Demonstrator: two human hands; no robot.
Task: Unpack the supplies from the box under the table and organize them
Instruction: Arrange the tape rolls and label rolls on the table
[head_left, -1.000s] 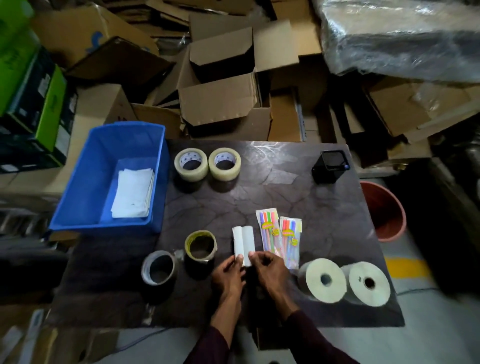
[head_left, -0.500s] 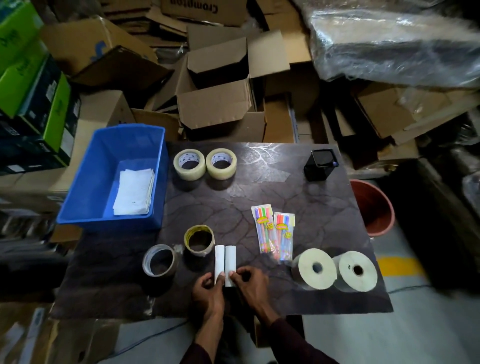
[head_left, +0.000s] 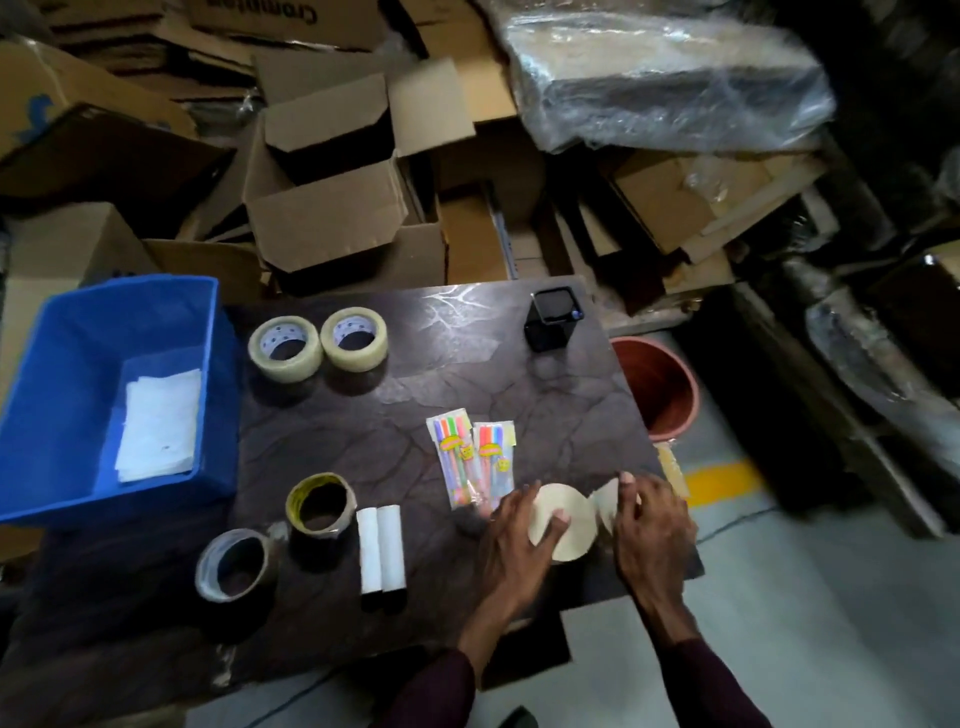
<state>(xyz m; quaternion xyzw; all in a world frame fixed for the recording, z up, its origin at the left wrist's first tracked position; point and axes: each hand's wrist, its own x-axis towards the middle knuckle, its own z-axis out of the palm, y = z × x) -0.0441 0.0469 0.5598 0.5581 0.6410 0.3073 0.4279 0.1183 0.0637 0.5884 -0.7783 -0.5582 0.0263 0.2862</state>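
On the dark table (head_left: 395, 415) lie two clear tape rolls (head_left: 317, 343) by the far edge, two darker tape rolls (head_left: 283, 535) near the left front corner, two white tubes (head_left: 383, 548) touching side by side, two packets of coloured pens (head_left: 470, 462), and two cream paper rolls by the right front corner. The left hand (head_left: 514, 540) rests spread over the nearer cream roll (head_left: 563, 522); the right hand (head_left: 647, 525) curls its fingers around the other cream roll (head_left: 608, 501). One black cup (head_left: 553, 319) stands at the far right corner. A blue bin (head_left: 67, 364) overhangs the left edge.
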